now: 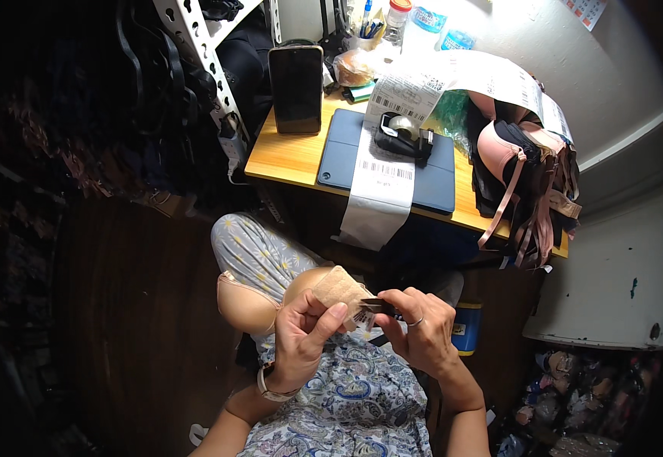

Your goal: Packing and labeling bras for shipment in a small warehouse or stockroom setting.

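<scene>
A beige bra [245, 306] lies across my lap, its cups to the left. My left hand [306, 335] is closed on the bra's band, thumb on top, with the wide beige end of the band standing up past my fingers. A small white printed label [361, 320] hangs at that end. My right hand [424, 329] pinches a small pair of black snips [379, 306], their tips against the band end by the label. Whether the blades are apart or together, I cannot make out.
Ahead stands a wooden table [289, 164] with an upright phone [296, 90], a dark blue tablet case [339, 145], a black tape dispenser [404, 137] and a strip of printed labels [381, 190]. Several bras [499, 152] hang over its right end. A metal shelf post [194, 46] rises at left.
</scene>
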Motion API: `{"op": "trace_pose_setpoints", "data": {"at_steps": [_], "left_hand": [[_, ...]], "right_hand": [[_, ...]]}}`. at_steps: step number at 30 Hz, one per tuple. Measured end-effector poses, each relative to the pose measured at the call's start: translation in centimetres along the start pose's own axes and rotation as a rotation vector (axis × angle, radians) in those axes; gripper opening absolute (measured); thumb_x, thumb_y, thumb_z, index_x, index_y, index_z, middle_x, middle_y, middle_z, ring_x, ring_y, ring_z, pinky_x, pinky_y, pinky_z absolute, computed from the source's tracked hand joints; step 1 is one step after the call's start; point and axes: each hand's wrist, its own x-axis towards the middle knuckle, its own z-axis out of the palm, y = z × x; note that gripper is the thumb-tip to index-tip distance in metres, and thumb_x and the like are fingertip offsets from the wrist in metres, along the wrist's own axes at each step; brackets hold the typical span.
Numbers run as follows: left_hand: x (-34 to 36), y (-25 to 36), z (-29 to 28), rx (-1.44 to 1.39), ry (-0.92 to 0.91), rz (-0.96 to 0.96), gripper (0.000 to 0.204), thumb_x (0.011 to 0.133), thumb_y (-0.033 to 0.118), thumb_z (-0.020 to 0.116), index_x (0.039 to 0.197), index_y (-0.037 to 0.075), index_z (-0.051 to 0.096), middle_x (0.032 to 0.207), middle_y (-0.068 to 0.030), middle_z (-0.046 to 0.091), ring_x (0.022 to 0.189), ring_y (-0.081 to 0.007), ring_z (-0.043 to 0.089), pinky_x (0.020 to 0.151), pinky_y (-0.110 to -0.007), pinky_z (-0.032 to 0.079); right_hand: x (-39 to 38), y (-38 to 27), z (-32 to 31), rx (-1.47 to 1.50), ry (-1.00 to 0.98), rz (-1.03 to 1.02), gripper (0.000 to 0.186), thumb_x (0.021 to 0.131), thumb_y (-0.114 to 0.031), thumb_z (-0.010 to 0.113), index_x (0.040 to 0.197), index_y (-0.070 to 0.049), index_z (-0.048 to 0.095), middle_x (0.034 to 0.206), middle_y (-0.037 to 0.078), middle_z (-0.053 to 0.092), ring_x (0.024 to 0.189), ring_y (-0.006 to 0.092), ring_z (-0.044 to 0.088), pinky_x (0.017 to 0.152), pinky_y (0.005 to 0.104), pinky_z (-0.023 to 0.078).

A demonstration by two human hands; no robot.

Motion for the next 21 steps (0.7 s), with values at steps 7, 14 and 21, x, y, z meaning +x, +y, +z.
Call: {"op": "trace_pose_setpoints", "data": {"at_steps": [7,14,21], "left_hand": [[0.1,0.0,0.0,-0.027,-0.003,-0.026,0.016,0.086,0.012,0.061,0.095,-0.001,0.059,0.089,-0.0071,0.065,0.076,-0.008,0.061,0.07,-0.022,0.049],[0.1,0.1,0.1,-0.044,-0.001,0.005,0.017,0.086,0.01,0.06,0.098,-0.002,0.059,0.091,-0.0079,0.065,0.076,-0.0087,0.061,0.071,-0.022,0.049],[-0.3,-0.1,0.0,-0.016,0.01,0.048,0.017,0.086,0.009,0.06,0.098,-0.002,0.058,0.091,-0.0091,0.065,0.078,-0.0093,0.062,0.07,-0.022,0.049]], "right_hand": [[0.1,0.0,-0.8,-0.053,0.013,0.029,0.03,0.081,-0.027,0.065,0.103,-0.011,0.054,0.061,0.001,0.048,0.047,0.0163,0.047,0.043,0.0292,0.035],[0.4,-0.5,-1.6,-0.059,-0.04,0.072,0.03,0.082,-0.027,0.065,0.104,-0.01,0.053,0.062,0.004,0.051,0.048,0.0187,0.05,0.045,0.03,0.036],[0.4,-0.7,-1.4,-0.089,-0.034,0.065,0.03,0.081,-0.026,0.065,0.104,-0.01,0.053,0.062,0.004,0.052,0.048,0.0189,0.051,0.046,0.0299,0.037]]}}
